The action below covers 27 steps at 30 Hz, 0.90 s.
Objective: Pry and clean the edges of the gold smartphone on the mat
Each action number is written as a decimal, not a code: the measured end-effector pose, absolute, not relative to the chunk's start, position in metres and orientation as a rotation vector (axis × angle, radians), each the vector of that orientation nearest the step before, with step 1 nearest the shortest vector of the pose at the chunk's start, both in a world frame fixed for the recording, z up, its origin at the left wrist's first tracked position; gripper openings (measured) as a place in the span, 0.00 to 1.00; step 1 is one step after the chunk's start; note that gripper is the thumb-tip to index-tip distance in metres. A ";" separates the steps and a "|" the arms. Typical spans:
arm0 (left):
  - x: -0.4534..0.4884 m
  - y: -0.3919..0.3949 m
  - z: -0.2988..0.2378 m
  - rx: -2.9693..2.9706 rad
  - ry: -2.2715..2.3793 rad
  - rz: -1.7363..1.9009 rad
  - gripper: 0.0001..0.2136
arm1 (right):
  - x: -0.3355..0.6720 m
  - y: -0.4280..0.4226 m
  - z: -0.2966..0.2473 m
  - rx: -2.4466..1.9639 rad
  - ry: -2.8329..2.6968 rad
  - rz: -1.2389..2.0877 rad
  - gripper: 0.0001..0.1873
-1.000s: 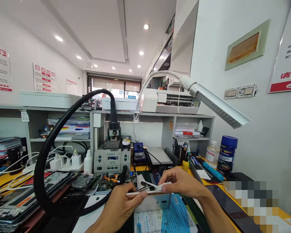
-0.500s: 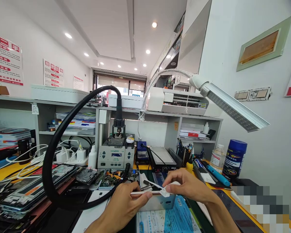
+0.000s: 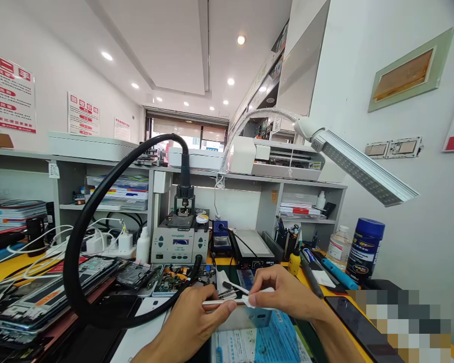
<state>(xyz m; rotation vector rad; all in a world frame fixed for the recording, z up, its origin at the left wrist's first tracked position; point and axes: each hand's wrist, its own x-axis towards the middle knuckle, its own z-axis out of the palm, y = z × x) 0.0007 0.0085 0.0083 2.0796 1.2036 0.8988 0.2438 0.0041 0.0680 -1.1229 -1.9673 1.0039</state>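
My left hand (image 3: 191, 320) is closed around a thin flat phone-like device (image 3: 221, 302), seen edge-on, with the thumb along its near edge. At the device's right end, my right hand (image 3: 278, 292) pinches a white tissue (image 3: 267, 291) that touches the device. A slim white stick with a dark tip (image 3: 237, 287) pokes out leftward from the same fingers. Under the device stands a pale box (image 3: 251, 317) with dark oval marks on its side. Beneath that lies a blue and white printed packet (image 3: 276, 338).
A thick black hose (image 3: 73, 242) loops up from the rework station (image 3: 177, 244) on my left. Stacked phone parts (image 3: 60, 292) crowd the left side. On the right are a dark phone (image 3: 359, 325), a yellow bottle (image 3: 294, 262) and a blue-capped can (image 3: 365, 252). A lamp (image 3: 366, 166) hangs above.
My right hand has shifted slightly left with the tissue and stick, along the device's edge. My left hand keeps its hold in nearly the same place.
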 end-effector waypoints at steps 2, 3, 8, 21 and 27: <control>0.001 0.008 0.008 2.089 1.195 0.908 0.25 | 0.235 0.003 0.067 -1.111 -1.959 0.978 0.08; 0.001 0.007 0.008 2.095 1.198 0.914 0.25 | 0.230 0.002 0.066 -1.106 -1.955 0.964 0.07; 0.002 0.005 0.009 2.133 1.201 0.922 0.25 | 0.218 0.001 0.063 -1.103 -1.947 0.909 0.05; 0.001 0.006 0.012 2.176 1.230 0.886 0.28 | 0.249 0.004 0.072 -1.171 -1.973 1.019 0.04; 0.001 0.006 0.012 2.191 1.253 0.887 0.28 | 0.246 0.003 0.074 -1.181 -1.978 0.992 0.05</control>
